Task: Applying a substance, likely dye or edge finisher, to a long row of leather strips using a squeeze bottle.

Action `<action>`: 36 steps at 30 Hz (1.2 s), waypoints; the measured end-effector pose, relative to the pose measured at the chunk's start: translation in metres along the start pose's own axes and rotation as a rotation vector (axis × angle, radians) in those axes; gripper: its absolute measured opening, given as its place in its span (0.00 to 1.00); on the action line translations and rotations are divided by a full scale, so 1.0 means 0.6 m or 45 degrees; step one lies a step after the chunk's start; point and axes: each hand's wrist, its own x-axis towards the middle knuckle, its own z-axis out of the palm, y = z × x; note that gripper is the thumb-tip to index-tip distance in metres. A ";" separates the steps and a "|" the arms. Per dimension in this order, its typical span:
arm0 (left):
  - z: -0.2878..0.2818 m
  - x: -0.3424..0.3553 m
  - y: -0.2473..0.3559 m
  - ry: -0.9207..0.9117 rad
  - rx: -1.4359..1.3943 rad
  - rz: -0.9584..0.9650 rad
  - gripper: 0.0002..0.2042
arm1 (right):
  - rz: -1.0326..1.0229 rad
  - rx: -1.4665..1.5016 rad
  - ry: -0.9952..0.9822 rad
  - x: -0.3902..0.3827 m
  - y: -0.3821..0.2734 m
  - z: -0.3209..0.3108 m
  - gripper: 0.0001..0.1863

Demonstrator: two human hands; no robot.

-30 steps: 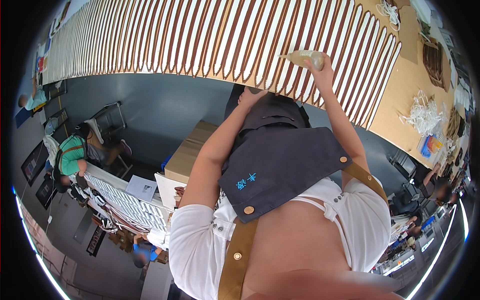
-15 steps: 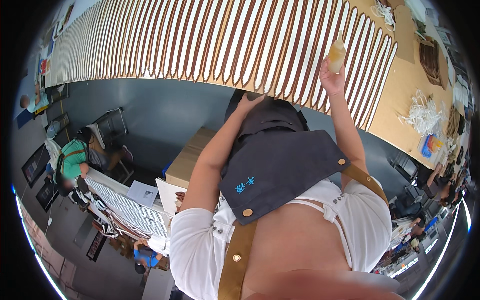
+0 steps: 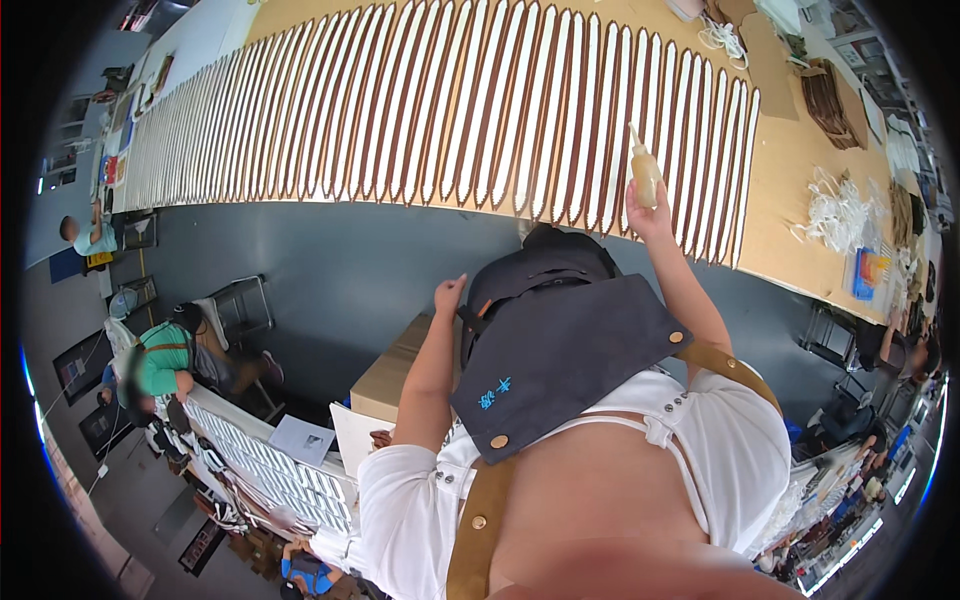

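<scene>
My right hand [image 3: 652,218] is closed round a translucent squeeze bottle [image 3: 646,177] with a thin nozzle and pale yellowish contents. The bottle is tilted, nozzle up and slightly left, above the right part of a long row of pointed strips [image 3: 470,110]. These strips are white on their faces with brown edges or brown gaps between them, laid side by side across the table [image 3: 785,190]. My left hand [image 3: 450,293] hangs off the table to the left of my dark apron [image 3: 570,350]. Its fingers look curled in, with nothing visible in them.
To the right on the table lie a tangle of white cord [image 3: 838,215], a bundle of brown strips [image 3: 833,105] and a blue box [image 3: 863,275]. A cardboard box [image 3: 392,370] stands behind my left arm. A person in green [image 3: 165,355] sits at the left.
My left hand has moved away from the table edge, left and back toward me, and curled. My right hand with the bottle has shifted left and nearer me; the view has shifted too.
</scene>
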 end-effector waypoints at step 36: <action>0.136 -0.301 0.326 -0.639 -0.889 0.510 0.37 | 0.721 -0.736 -0.491 -0.280 0.154 -0.051 0.30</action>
